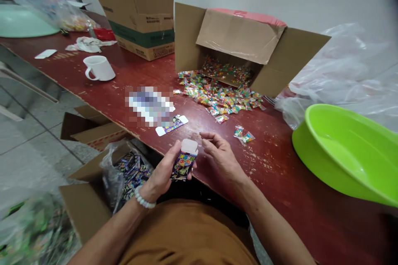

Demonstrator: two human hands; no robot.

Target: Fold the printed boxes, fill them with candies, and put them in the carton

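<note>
My left hand [166,167] is closed around a small dark printed candy box [183,166], its white top flap standing up. Just right of the box, my right hand [219,151] hovers with fingers curved and apart, and I see nothing between them. Two candy packets [243,134] lie on the table beyond that hand. Another printed box [172,125], flat with white end flaps, rests past my left hand. Farther off, a heap of colourful candy packets [217,95] spills from a cardboard box [238,41] on its side.
A lime-green basin [311,149] stands on the red table [267,198] at right, by clear plastic bags [338,70]. A white mug [101,68] and a closed carton [149,16] stand at left. Below, an open carton [83,203] holds many small printed boxes [132,172].
</note>
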